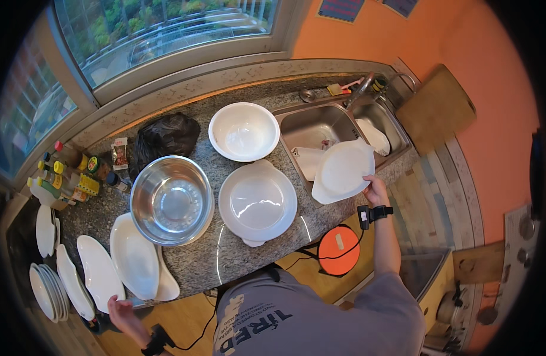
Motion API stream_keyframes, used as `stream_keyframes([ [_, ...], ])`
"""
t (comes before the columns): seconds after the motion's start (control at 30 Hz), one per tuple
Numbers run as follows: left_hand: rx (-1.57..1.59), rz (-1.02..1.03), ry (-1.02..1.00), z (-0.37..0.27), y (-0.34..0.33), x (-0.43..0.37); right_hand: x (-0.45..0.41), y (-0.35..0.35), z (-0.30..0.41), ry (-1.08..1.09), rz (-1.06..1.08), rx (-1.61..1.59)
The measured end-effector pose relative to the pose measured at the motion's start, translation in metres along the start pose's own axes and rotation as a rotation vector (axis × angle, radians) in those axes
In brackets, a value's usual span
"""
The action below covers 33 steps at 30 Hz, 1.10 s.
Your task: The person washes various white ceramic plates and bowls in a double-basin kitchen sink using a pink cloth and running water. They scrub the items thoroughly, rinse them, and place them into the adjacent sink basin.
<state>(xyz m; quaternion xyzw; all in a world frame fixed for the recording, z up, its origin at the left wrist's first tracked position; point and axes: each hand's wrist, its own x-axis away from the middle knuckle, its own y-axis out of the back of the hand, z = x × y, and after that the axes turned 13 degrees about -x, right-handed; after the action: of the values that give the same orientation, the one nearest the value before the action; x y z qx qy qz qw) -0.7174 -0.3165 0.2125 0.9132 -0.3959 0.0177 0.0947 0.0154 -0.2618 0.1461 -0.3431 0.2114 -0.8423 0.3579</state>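
Observation:
My right hand grips the near right edge of a white eared dish, tilted above the front of the steel double sink. My left hand is at the counter's front left edge, its fingers by the near end of a white curved dish; whether they touch cannot be told. White oval plates lie to its right. A large steel bowl, a round white eared dish and a deep white bowl stand between my hands. Another white dish rests in the smaller basin.
Sauce bottles, a black plastic bag and stacked white bowls occupy the counter's left part. A faucet rises behind the sink, and a wooden cutting board leans at the right. An orange round stool stands below the counter edge.

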Motion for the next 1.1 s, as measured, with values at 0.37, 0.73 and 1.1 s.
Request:
stream_keyframes([
  [0.37, -0.101, -0.414, 0.299, 0.083, 0.121, 0.022, -0.178, 0.037, 0.007, -0.181, -0.130, 0.250],
  [0.73, 0.008, -0.323, 0.424, 0.107, 0.155, 0.025, -0.237, 0.024, -0.036, 0.015, -0.205, 0.571],
  [1.1, -0.044, -0.336, 0.537, 0.076, 0.134, 0.041, -0.259, 0.060, -0.067, -0.166, -0.233, 0.470],
])
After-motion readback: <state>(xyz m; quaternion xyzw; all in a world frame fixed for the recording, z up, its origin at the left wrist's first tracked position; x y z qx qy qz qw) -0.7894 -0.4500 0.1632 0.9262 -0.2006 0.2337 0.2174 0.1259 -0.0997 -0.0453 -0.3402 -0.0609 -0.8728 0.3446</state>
